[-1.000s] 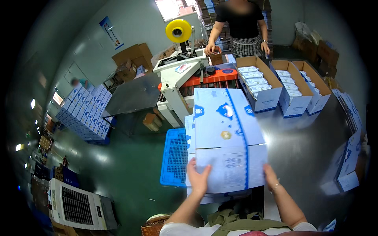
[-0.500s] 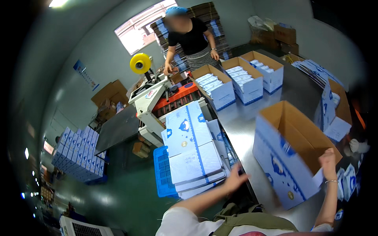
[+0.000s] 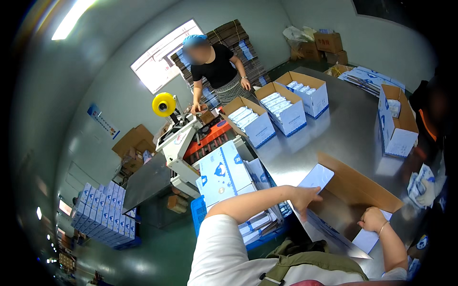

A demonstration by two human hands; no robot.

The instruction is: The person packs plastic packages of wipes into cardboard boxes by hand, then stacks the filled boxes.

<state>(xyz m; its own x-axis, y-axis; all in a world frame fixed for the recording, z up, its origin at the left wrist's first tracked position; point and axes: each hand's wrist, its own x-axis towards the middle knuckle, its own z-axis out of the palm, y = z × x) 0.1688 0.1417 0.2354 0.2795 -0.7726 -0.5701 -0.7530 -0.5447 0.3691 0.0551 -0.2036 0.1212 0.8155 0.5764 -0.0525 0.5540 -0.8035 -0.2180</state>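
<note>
Close in front of you, a rectangular cardboard carton [image 3: 360, 183], white and blue outside and plain brown inside, sits open on your shiny metal surface [image 3: 341, 136]. You see it running aslant, from upper left to lower right, its brown far wall raised. Pale end flaps [image 3: 317, 177] fold outward at both ends; your view of its near side is partly blocked.

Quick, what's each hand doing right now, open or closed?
Left hand: open, at the carton.
Right hand: curled shut at the carton's end flap; grip unclear.
</note>
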